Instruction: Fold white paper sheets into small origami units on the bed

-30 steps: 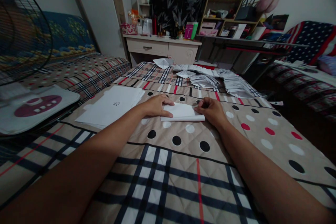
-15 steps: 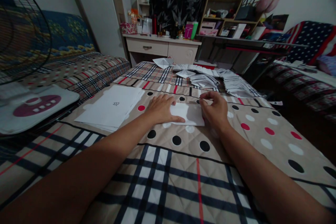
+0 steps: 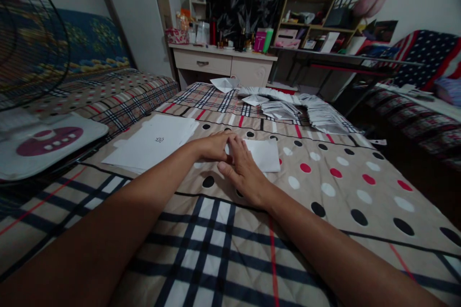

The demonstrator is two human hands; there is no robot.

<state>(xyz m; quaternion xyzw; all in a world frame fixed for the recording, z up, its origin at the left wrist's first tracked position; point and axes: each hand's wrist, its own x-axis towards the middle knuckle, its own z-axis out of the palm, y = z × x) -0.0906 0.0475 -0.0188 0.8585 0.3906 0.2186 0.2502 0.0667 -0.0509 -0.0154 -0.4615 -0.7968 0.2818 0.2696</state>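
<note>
A folded sheet of white paper (image 3: 264, 155) lies flat on the patterned bedspread in front of me. My left hand (image 3: 213, 147) is at its left end, thumb and fingers closed about the paper there; my right hand partly covers these fingertips. Against them rests my right hand (image 3: 248, 167), its fingers stretched out over the paper's left part and its thumb held apart. To the left lies a stack of white sheets (image 3: 147, 141), the top one bearing a small dark printed mark.
Folded white paper pieces stand in a curved row (image 3: 326, 114) at the bed's far side, with a smaller bundle (image 3: 279, 109) and a pointed paper piece (image 3: 224, 84) nearby. A fan (image 3: 32, 38) with a white base is at left. Beyond stands a dresser (image 3: 216, 61).
My right hand has left the paper's right edge and moved left beside my left hand. My left hand, earlier spread flat on the paper, has drawn back and closed at its left end.
</note>
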